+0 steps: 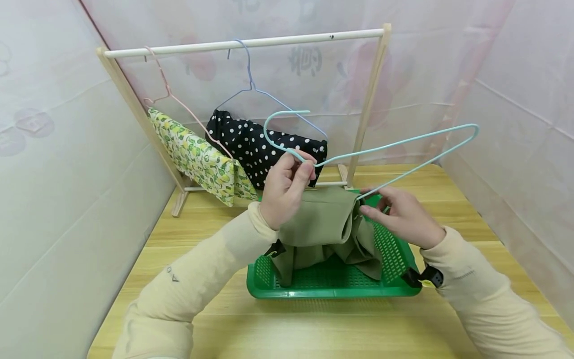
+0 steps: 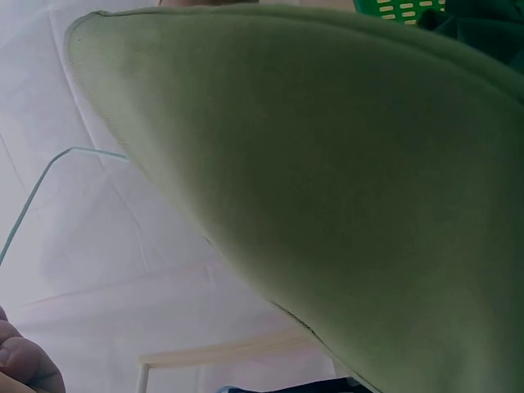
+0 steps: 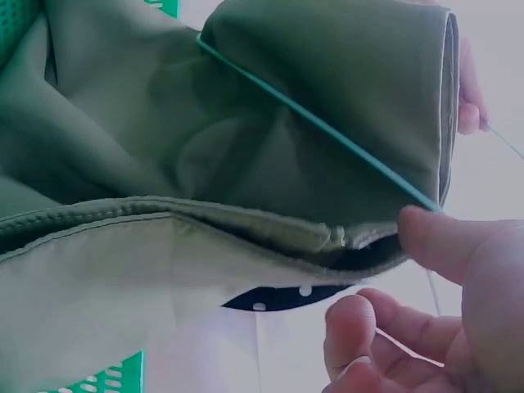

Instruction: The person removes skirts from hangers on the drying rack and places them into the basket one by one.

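Observation:
In the head view, my left hand point(image 1: 283, 192) pinches a light-blue wire hanger point(image 1: 390, 146) at the neck, just below its hook. The hanger is tilted, its hook to the left and one shoulder reaching right. Olive-green trousers point(image 1: 314, 217) hang folded over the hanger's lower bar, their loose part down in a green basket point(image 1: 332, 293). My right hand point(image 1: 405, 217) is at the trousers' right edge, beside the bar. In the right wrist view its thumb point(image 3: 434, 237) touches the fabric edge near the bar, with a gap between thumb and fingers. Trousers fill most of the left wrist view.
Behind stands a wooden rack point(image 1: 287, 41). On it hang a pink hanger point(image 1: 167, 89) with yellow lemon-print cloth point(image 1: 197, 157) and a blue hanger point(image 1: 251, 82) with black polka-dot cloth point(image 1: 251, 139). Fabric walls surround the wooden table point(image 1: 215, 319).

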A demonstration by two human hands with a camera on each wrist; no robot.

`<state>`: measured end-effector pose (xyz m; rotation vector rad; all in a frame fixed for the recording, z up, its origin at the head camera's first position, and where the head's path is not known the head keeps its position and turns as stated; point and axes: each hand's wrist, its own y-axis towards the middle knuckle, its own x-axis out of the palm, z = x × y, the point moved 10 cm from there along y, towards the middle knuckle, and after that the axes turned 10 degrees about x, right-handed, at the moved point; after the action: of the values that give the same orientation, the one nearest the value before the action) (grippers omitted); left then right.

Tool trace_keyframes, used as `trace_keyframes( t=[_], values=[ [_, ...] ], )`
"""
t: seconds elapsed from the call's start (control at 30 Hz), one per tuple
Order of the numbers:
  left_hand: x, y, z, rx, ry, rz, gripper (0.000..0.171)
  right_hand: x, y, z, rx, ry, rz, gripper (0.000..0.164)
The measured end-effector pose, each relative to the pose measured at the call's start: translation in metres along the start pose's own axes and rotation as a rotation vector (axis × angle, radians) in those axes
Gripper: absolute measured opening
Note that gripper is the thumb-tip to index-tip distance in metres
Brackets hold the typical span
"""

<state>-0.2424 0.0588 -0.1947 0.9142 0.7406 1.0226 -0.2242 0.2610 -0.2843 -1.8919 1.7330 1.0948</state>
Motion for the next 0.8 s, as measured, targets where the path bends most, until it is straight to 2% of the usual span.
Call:
trace_keyframes(
  t=[0.17,0.23,0.37,0.57,0.7,0.8],
  values=[
    [0.003,-0.003,-0.004,-0.009,0.014,0.006,0.009,0.008,0.003,0.001,0.031,0.021,-0.013,0.037],
    [0.004,-0.005,-0.005,-0.013,0.009,0.01,0.009,0.011,0.003,0.0,0.03,0.016,-0.009,0.031],
    [0.005,-0.007,-0.005,-0.016,0.013,0.019,0.01,0.01,0.002,-0.002,-0.006,-0.002,0.022,0.009],
    [0.003,-0.01,-0.004,-0.024,0.02,0.035,0.01,0.006,0.002,-0.002,-0.038,-0.024,0.07,0.011],
    [0.0,-0.009,0.002,-0.003,-0.013,0.063,0.011,0.003,0.003,0.002,-0.056,-0.055,0.084,0.009],
    [-0.003,-0.005,0.008,0.033,-0.04,0.085,0.015,0.005,0.003,0.009,-0.056,-0.071,0.058,0.009]
  ],
)
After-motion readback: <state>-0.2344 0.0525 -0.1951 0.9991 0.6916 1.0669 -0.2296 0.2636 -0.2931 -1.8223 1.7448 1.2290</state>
